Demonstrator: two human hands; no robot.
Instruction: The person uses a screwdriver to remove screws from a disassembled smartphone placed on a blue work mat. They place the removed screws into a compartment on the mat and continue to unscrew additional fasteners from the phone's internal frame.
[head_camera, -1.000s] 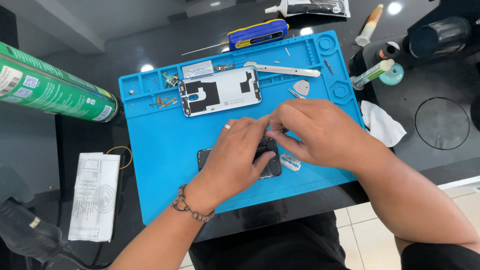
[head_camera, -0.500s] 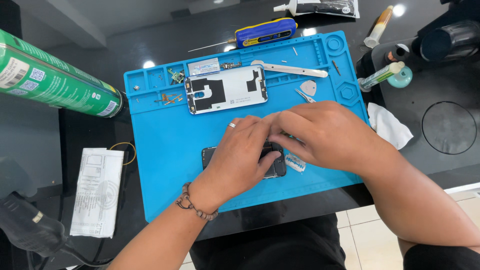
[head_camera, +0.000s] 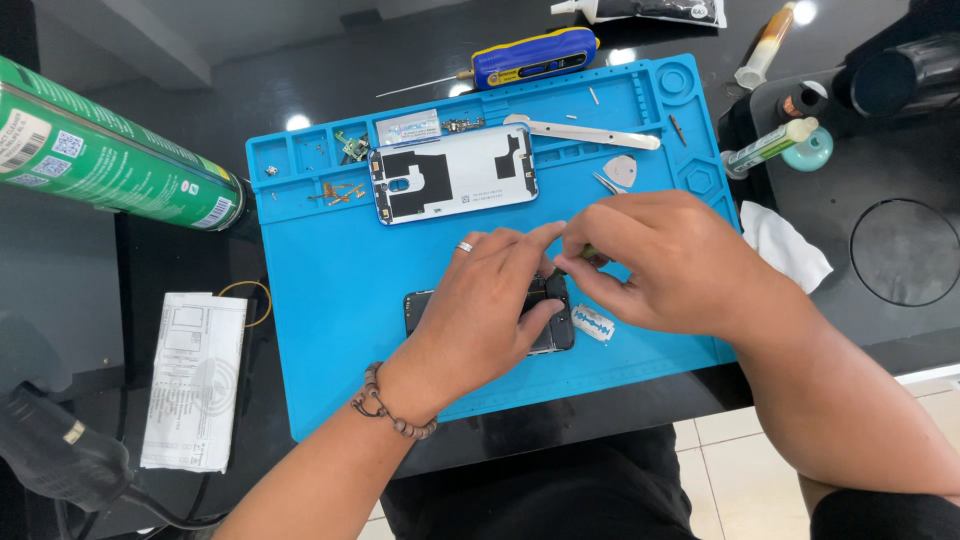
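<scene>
Right hand (head_camera: 670, 265) fingertips pinch together over the dark phone (head_camera: 548, 315), and the left hand (head_camera: 490, 305) presses flat on it, mid-mat toward the near edge. A razor blade (head_camera: 593, 323) lies just beside; the pale back cover (head_camera: 452, 185) and blue-yellow tool (head_camera: 535, 57) sit by the blue rubbery mat's (head_camera: 330, 270) far edge.

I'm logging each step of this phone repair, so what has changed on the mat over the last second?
Little. Both hands stayed on the dark phone: the left hand still presses it down, and the right hand still works at its top edge, its fingertips now pinched closer together. Nothing was picked up or released. The razor blade, white back cover and blue mat kept their places.
</scene>
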